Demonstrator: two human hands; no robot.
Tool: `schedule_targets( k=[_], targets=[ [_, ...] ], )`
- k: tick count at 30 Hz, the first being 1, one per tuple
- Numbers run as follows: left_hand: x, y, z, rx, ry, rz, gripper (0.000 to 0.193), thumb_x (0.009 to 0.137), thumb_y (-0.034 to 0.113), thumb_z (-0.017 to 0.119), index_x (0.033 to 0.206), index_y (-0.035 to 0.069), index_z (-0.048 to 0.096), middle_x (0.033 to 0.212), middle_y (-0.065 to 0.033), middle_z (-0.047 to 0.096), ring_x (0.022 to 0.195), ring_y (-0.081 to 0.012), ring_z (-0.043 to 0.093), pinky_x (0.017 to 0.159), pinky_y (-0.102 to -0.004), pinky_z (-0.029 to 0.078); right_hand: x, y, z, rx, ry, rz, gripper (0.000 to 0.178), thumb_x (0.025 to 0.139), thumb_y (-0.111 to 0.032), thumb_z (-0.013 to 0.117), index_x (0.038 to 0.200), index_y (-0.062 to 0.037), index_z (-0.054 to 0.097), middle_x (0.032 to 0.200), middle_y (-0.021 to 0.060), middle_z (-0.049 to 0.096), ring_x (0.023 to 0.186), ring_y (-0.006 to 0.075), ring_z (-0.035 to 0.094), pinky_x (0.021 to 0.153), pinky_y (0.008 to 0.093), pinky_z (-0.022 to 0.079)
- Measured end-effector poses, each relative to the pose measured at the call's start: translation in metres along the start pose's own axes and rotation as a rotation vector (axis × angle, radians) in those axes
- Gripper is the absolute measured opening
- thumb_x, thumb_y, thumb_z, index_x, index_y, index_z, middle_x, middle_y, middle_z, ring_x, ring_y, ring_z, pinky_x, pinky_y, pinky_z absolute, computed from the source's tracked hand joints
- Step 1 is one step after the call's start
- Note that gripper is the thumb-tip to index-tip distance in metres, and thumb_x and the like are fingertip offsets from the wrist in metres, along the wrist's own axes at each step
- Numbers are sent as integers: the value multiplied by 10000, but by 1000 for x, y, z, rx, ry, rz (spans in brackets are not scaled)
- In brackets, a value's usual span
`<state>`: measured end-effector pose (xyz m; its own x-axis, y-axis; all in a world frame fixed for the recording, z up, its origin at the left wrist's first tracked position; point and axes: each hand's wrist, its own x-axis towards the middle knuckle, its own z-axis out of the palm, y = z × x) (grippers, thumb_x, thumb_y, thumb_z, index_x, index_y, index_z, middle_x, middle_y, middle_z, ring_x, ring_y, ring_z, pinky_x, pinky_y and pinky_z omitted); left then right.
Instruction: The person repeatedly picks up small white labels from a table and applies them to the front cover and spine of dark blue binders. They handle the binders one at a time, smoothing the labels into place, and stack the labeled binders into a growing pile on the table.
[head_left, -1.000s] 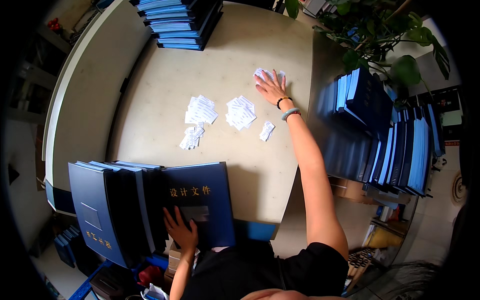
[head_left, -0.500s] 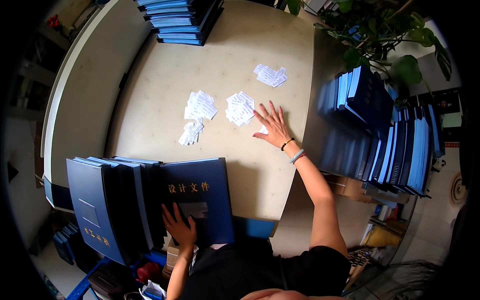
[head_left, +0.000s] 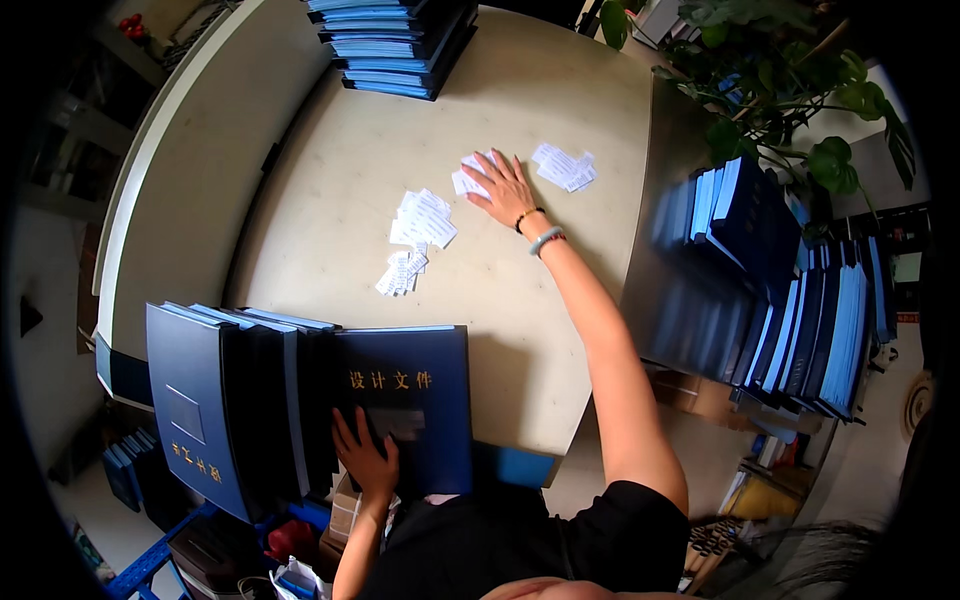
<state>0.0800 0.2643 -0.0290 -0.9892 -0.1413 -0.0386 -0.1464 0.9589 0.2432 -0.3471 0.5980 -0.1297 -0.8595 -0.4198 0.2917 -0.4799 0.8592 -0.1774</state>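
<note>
Right hand (head_left: 503, 188) stretched far across beige table (head_left: 330, 150), fingers spread flat, palm down on small pile of white slips (head_left: 468, 178). Nothing pinched. More slips just beside: pile at right (head_left: 563, 166), bigger pile at left (head_left: 423, 218), smaller one nearer (head_left: 401, 272). Left hand (head_left: 363, 455) open, pressed flat on dark blue folder (head_left: 405, 400) at near table edge. Upright blue folders (head_left: 215, 400) beside it. Stack of blue folders (head_left: 390, 40) at far edge, well apart.

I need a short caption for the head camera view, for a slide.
Right hand flat on a pile of white slips on the beige table; left hand resting on a blue folder.
</note>
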Motion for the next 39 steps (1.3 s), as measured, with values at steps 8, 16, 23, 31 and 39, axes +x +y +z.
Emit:
schedule_targets(
  k=[8, 16, 23, 31, 39],
  targets=[
    [2, 4, -6, -7, -23, 1, 695, 881, 276, 529, 1526, 92, 346, 1612, -247, 180, 1397, -490, 287, 1108, -577, 279, 59, 17, 20, -81, 41, 180, 637, 963, -586, 474, 1526, -307, 365, 1623, 21, 273, 1501, 344, 181, 1177, 644, 74],
    [-3, 4, -2, 8, -12, -1, 696, 886, 301, 528, 1530, 111, 347, 1612, -242, 184, 1384, -492, 303, 1101, -578, 294, -25, 104, -31, -190, -87, 763, 683, 921, -654, 482, 1526, -368, 346, 1648, 25, 196, 1501, 421, 108, 1136, 717, 64],
    [0, 3, -2, 0, 48, 46, 709, 873, 298, 552, 1533, 134, 350, 1611, -235, 191, 1371, -490, 322, 1094, -580, 310, -101, 44, -24, -140, 65, 414, 605, 949, -549, 515, 1503, -330, 404, 1603, 66, 311, 1476, 383, 232, 1180, 594, 174],
    [-2, 6, -8, -7, 79, 72, 646, 937, 289, 520, 1535, 118, 346, 1613, -229, 189, 1373, -481, 330, 1085, -560, 324, -222, -125, -64, -41, -50, 379, 650, 928, -456, 596, 1518, -275, 395, 1614, 72, 284, 1500, 384, 173, 1202, 567, 162],
    [-1, 1, -2, -29, 114, 90, 657, 921, 290, 548, 1537, 162, 357, 1611, -215, 205, 1368, -467, 340, 1069, -560, 341, -247, -116, -105, 397, 436, 569, 384, 982, -134, 558, 1357, -51, 564, 1470, 183, 479, 1414, 370, 372, 1170, 497, 274]
  ],
)
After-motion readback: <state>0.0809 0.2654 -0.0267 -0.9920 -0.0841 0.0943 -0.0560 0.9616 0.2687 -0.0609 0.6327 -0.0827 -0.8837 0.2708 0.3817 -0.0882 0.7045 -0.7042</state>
